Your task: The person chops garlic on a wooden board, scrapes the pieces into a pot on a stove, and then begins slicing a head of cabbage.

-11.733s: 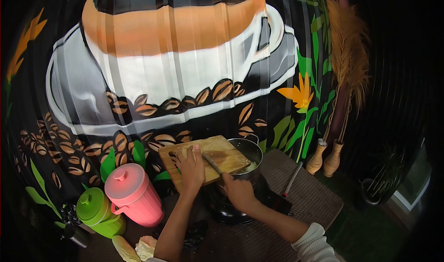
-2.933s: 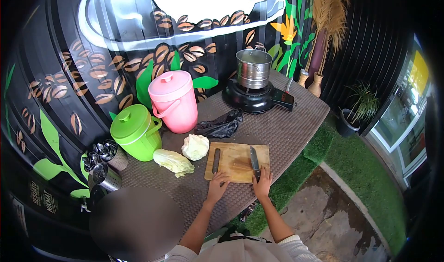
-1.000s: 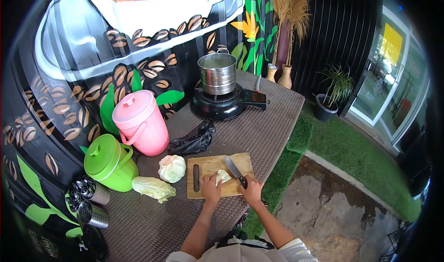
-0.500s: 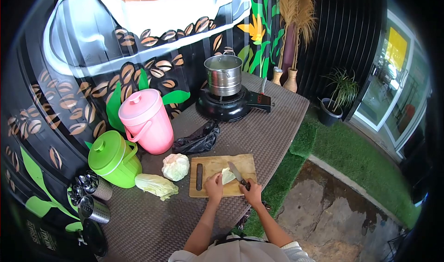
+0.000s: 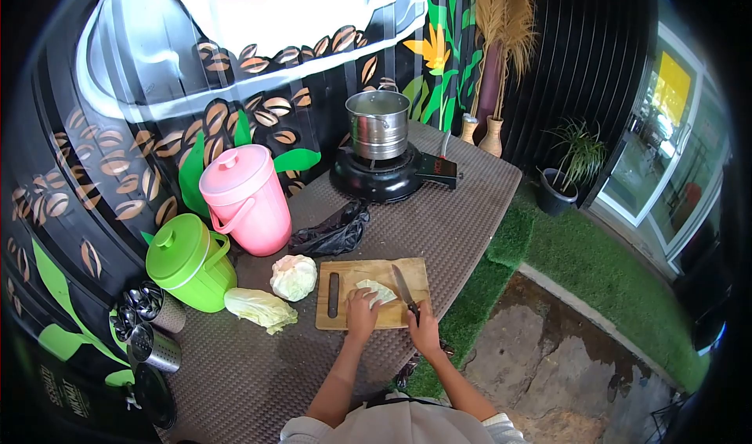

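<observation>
A wooden cutting board (image 5: 345, 275) lies near the table's front edge. A pale piece of cabbage (image 5: 377, 291) rests on it, pressed down by my left hand (image 5: 361, 315). My right hand (image 5: 424, 330) grips the dark handle of a knife (image 5: 403, 283), whose blade lies flat on the board just right of the cabbage piece. To the left of the board sit a cabbage head (image 5: 293, 276) and a loose cabbage leaf (image 5: 259, 308).
A steel pot (image 5: 378, 124) stands on a black stove (image 5: 376, 179) at the back. A pink lidded bucket (image 5: 244, 199), a green lidded bucket (image 5: 188, 262), a black plastic bag (image 5: 330, 232) and steel utensil holders (image 5: 149, 326) sit on the brown table (image 5: 462, 224). Grass lies to the right.
Earlier I scraped the board over the pot, then set it down. Since then my left hand brought a cabbage piece onto the board; the knife has shifted beside it.
</observation>
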Tool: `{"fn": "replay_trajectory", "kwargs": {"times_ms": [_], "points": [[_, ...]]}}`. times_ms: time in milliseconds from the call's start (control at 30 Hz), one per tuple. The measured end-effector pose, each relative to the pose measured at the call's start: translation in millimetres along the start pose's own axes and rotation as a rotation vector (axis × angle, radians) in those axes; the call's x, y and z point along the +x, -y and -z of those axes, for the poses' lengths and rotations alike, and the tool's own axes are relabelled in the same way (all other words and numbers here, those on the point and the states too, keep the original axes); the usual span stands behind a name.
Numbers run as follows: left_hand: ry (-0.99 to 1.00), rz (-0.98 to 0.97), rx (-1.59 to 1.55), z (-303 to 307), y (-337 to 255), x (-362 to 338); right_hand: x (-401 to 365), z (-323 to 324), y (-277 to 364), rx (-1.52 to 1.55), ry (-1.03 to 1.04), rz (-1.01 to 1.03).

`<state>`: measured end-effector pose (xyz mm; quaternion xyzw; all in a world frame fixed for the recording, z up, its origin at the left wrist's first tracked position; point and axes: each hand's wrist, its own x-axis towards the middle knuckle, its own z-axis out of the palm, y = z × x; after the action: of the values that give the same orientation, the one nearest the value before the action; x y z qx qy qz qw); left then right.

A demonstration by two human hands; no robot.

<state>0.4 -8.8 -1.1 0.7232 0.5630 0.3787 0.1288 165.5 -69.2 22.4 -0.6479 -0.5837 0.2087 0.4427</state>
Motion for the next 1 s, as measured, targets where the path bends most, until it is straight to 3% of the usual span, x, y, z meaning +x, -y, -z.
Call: {"fn": "replay_trajectory", "kwargs": {"times_ms": [100,167,367,467,567,633,733,833,1000], "points": [[0.023,0.063,-0.008,-6,-16,6,0,-7,-2,-0.092,-0.025,0.16],[0.059,0.085,-0.051,-6,-17,7,3,-6,11,-0.169,0.071,0.007],[-0.003,0.061,-0.179,-10,-6,8,9,-8,11,-0.272,0.111,-0.036],[-0.003,0.03,-0.026,1,-25,7,10,-2,17,-0.288,0.099,-0.091],[0.054,0.198,0.127,17,-50,6,7,3,15,-0.339,0.099,-0.048],[-0.139,0.13,0.192,28,-62,4,5,5,14,-0.349,0.128,-0.081],[-0.121,0.001,-0.016,9,-39,15,3,5,13,-0.349,0.158,-0.109],[-0.048,0.057,-0.188,-18,-26,25,-2,4,11,-0.365,0.143,-0.102],[-0.062,-0.05,-0.006,-35,-26,13,-4,9,7,-0.398,0.153,-0.082]]}}
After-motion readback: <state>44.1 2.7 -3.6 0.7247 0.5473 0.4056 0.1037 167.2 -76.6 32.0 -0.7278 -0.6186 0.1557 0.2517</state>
